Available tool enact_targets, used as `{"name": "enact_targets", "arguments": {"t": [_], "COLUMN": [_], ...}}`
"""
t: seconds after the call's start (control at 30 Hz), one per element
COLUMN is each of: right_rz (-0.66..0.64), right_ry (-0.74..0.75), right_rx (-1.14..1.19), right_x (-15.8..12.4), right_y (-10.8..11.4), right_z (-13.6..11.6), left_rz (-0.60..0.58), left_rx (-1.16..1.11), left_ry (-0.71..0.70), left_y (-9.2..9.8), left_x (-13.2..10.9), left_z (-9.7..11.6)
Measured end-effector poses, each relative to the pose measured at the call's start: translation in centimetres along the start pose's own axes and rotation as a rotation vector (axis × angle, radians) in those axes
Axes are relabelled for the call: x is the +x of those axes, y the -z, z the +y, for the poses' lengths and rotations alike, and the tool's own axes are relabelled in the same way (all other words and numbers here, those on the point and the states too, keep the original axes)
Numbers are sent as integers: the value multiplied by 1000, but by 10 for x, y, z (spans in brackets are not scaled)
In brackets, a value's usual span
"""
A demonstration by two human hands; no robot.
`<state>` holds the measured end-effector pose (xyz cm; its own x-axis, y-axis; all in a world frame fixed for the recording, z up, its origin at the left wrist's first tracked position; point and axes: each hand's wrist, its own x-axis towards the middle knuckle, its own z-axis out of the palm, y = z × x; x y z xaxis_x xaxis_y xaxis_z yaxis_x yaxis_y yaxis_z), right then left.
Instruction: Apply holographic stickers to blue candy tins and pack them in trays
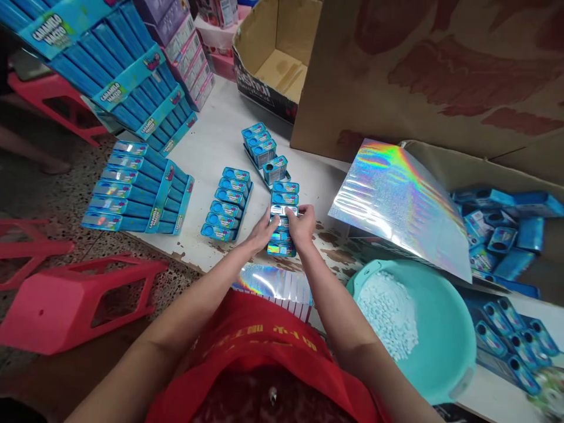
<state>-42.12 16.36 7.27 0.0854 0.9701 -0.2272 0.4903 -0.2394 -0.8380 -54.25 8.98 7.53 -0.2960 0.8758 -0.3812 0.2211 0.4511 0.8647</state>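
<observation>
In front of me stands a row of small blue candy boxes (282, 249) with their narrow tops up. My left hand (263, 231) grips the row from its left side, and my right hand (302, 226) from the right. Both thumbs press on the top of one candy box (284, 210), which looks pale and shiny; whether a film lies on it I cannot tell. A sheet of holographic stickers (275, 282) lies between my forearms, at my red apron (264, 329). Just left of my hands is another row of candy boxes (227, 205).
More candy boxes (259, 141) stand behind my hands in a tray. Filled display trays (141, 188) are stacked at left. On the right are a holographic sheet (396, 205), a turquoise basin (449, 329) with white pellets, and a carton (550, 258) of blue boxes. Red stools (57, 299) stand lower left.
</observation>
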Motion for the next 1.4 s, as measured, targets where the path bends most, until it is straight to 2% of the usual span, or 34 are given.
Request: {"name": "enact_targets", "arguments": {"t": [0.07,0.17,0.23,0.37,0.47,0.53,0.57,0.63,0.73,0.77,0.9,1.0,1.17,1.3,1.4], "right_rz": [-16,-3,-25,-286,-508,-617,-631,-555,-354,-325,-393,-456,-449,-496,-502], "right_ry": [-13,25,91,213,176,134,137,219,453,527,739,817,735,675,538], "right_rx": [57,124,40,-360,-486,-489,-497,-567,-740,-774,-786,-773,-657,-563,-366], "right_x": [2,-15,-40,-97,-113,-112,-110,-109,-117,-121,-135,-137,-133,-132,-130], "right_y": [8,35,57,85,89,89,90,90,86,83,75,78,81,85,97], "right_z": [1,18,42,94,110,109,106,97,87,85,91,97,93,75,53], "left_rz": [-59,32,-2,-263,-400,-483,-518,-544,-492,-476,-459,-442,-439,-408,-314], "left_rx": [108,354,475,690,843,842,808,733,706,714,743,743,728,720,508], "left_ry": [33,105,24,-186,-199,-176,-154,-90,-31,-35,-49,-33,-46,-38,-67], "left_y": [6,16,14,-15,-33,-35,-33,-27,-19,-18,-20,-22,-24,-25,-23], "left_x": [-9,-31,-52,-89,-95,-90,-87,-82,-79,-79,-79,-78,-76,-79,-89], "left_z": [-4,-22,-36,-48,-42,-37,-34,-31,-30,-30,-32,-36,-39,-38,-31]}}
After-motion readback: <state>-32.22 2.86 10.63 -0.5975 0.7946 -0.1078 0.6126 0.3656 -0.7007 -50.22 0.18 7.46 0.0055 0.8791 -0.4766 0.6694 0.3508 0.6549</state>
